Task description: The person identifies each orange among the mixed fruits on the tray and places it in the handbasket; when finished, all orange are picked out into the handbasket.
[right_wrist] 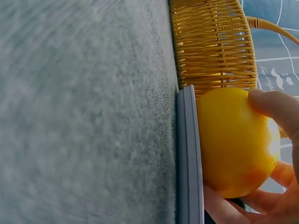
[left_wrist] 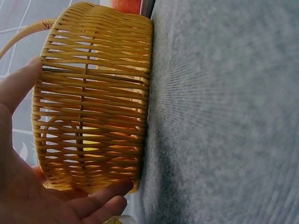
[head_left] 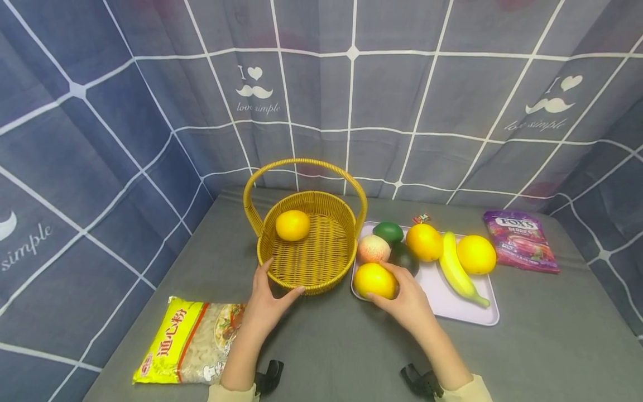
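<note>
A yellow wicker basket (head_left: 321, 265) with a tall handle stands at the back, with one orange (head_left: 293, 225) inside it. My left hand (head_left: 268, 298) holds its near left side, the thumb at the rim and the other fingers against the woven wall in the left wrist view. With thumb and fingers, my right hand (head_left: 409, 297) grips another orange (head_left: 375, 281) at the near left corner of a pale lilac tray (head_left: 434, 298). In the right wrist view this orange (right_wrist: 236, 144) sits right at the tray's edge. Behind it on the tray lies a peach (head_left: 373, 249).
The tray also bears a green fruit (head_left: 388, 233), a dark avocado-like fruit (head_left: 404, 258), two more oranges (head_left: 424, 242) and a banana (head_left: 458, 271). A purple candy bag (head_left: 521, 240) lies right, a small wrapped candy (head_left: 421, 218) behind, a pasta bag (head_left: 196, 343) front left.
</note>
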Action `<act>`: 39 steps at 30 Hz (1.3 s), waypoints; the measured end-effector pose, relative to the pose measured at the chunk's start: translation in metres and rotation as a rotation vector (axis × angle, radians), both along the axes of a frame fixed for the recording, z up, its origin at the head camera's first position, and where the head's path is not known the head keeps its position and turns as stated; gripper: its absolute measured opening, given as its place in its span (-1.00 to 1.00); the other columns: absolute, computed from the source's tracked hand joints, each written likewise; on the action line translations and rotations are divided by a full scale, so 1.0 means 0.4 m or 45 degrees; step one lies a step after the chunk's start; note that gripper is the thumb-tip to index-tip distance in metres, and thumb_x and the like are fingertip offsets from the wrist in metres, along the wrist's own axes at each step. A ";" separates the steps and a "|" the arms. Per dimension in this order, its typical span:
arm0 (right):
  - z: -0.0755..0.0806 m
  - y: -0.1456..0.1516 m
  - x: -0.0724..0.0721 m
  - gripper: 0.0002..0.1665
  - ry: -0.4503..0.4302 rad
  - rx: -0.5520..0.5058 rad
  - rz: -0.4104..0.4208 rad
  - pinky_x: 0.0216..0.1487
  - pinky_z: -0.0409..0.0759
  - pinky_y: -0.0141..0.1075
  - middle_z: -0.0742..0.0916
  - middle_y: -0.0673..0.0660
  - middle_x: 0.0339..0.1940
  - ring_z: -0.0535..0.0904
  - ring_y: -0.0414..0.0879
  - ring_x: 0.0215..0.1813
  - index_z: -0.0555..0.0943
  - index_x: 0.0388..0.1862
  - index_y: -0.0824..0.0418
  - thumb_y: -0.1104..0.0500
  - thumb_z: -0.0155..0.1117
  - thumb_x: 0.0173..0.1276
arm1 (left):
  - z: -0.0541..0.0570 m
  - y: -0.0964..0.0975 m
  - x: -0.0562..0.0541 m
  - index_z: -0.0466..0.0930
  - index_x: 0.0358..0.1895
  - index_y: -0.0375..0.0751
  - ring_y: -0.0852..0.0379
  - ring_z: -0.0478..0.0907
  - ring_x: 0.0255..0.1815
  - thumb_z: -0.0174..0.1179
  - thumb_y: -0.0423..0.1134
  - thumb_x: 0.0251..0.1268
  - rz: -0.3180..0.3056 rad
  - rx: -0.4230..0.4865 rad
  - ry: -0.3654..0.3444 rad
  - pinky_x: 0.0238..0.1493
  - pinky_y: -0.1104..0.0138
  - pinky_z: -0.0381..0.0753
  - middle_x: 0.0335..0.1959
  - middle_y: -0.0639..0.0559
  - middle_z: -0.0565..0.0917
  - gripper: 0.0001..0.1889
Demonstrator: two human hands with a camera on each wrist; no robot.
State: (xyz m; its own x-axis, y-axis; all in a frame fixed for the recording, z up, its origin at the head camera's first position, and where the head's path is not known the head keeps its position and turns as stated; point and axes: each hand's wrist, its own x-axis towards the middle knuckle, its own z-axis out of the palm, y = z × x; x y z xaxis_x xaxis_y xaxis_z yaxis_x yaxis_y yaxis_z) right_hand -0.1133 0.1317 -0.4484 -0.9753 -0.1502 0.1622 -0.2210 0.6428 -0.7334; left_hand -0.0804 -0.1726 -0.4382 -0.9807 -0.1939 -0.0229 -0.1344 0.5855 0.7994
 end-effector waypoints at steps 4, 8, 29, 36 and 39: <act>0.012 0.004 0.000 -0.15 0.006 -0.015 -0.014 0.10 0.44 0.12 0.58 0.18 0.14 0.50 0.11 0.12 0.48 0.27 0.12 -0.10 0.57 0.00 | 0.000 -0.001 0.004 -0.08 0.51 -0.08 -0.28 -0.01 0.47 0.36 0.28 0.00 0.005 0.007 -0.015 0.28 -0.22 0.17 0.52 -0.26 -0.08 0.10; 0.042 0.012 0.004 -0.15 0.006 -0.083 -0.026 0.07 0.47 0.09 0.57 0.17 0.16 0.50 0.09 0.10 0.47 0.27 0.10 -0.06 0.58 0.00 | 0.000 -0.002 0.007 -0.08 0.52 -0.09 -0.30 -0.03 0.47 0.33 0.30 0.02 0.005 0.001 -0.024 0.27 -0.23 0.16 0.52 -0.29 -0.11 0.10; 0.153 -0.219 -0.108 -0.16 -0.059 -0.294 0.265 0.12 0.51 -0.03 0.55 0.08 0.22 0.50 0.04 0.14 0.45 0.32 0.08 -0.02 0.56 0.04 | -0.005 -0.001 0.011 -0.07 0.51 -0.13 -0.29 0.06 0.44 0.37 0.24 0.03 0.012 0.011 -0.003 0.27 -0.21 0.19 0.50 -0.27 -0.04 0.08; 0.126 -0.308 -0.157 -0.19 -0.037 -0.215 0.330 0.02 0.54 -0.07 0.59 0.08 0.18 0.54 -0.01 0.06 0.48 0.27 0.12 -0.08 0.54 0.04 | -0.003 0.002 0.007 -0.07 0.50 -0.08 -0.33 0.13 0.40 0.35 0.25 0.04 0.015 -0.027 -0.008 0.19 -0.25 0.26 0.51 -0.27 -0.06 0.07; 0.118 -0.335 -0.171 -0.20 -0.029 -0.188 0.353 0.05 0.53 -0.05 0.60 0.10 0.16 0.54 0.00 0.08 0.49 0.25 0.16 -0.08 0.53 0.05 | 0.000 0.001 0.006 -0.06 0.50 -0.08 -0.34 0.12 0.40 0.35 0.24 0.05 0.017 -0.025 -0.009 0.20 -0.25 0.25 0.51 -0.29 -0.07 0.05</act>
